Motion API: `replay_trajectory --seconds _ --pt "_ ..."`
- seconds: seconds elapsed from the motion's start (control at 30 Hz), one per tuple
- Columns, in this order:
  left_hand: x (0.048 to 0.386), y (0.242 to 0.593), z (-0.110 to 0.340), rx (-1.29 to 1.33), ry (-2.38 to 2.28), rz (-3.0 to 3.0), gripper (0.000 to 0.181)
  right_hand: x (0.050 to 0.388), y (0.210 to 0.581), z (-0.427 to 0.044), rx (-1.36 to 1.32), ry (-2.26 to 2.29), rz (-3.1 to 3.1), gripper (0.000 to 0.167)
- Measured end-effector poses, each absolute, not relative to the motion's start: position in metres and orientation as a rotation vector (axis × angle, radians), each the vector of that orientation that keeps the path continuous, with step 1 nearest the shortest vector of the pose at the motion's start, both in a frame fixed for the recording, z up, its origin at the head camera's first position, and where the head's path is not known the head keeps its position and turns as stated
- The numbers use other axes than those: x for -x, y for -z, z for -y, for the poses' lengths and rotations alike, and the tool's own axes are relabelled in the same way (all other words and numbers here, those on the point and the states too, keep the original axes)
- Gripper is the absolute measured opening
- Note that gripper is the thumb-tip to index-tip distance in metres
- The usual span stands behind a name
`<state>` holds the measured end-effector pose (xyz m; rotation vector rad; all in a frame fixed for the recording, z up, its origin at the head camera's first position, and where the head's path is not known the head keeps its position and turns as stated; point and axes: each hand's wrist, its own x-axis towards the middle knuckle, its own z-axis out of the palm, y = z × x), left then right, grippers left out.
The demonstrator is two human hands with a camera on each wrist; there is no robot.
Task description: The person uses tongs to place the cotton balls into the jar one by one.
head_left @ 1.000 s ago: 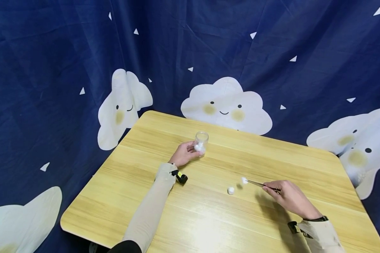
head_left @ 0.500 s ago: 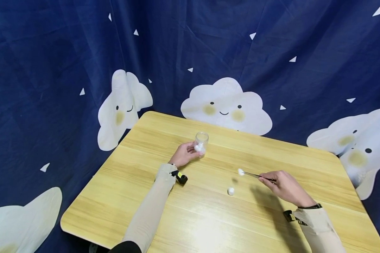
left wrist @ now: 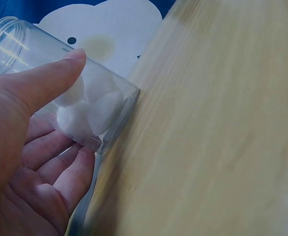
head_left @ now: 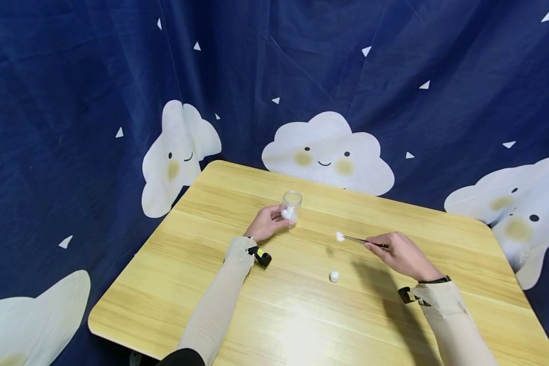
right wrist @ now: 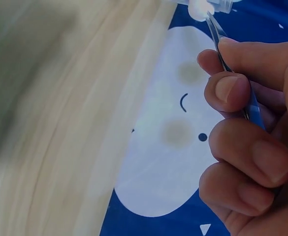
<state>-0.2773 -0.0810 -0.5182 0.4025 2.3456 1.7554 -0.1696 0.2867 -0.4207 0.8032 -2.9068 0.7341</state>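
My left hand holds a clear, lidless jar upright on the table, thumb on one side and fingers curled round the other. Several white cotton balls lie in the bottom of the jar, seen through its wall in the left wrist view. To the right, my right hand pinches metal tweezers between thumb and fingers. A cotton ball is caught in the tweezer tips, raised above the table and apart from the jar. Another cotton ball rests on the table, nearer to me.
The wooden table has rounded corners and a bright glare spot near its front. A dark blue curtain with white clouds and triangles hangs behind it. Each wrist carries a small black camera, such as the left wrist camera.
My right hand has moved left and away from me, bringing the tweezers and their cotton ball closer to the jar. The left hand, the jar and the cotton ball on the table have stayed put.
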Motion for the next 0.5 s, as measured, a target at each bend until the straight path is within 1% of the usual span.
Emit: replay_trajectory --seconds 0.5 --pt "0.280 0.520 0.081 -0.406 -1.741 -2.365 0.071 0.190 0.409 -0.270 -0.791 -0.764 2.896 0.015"
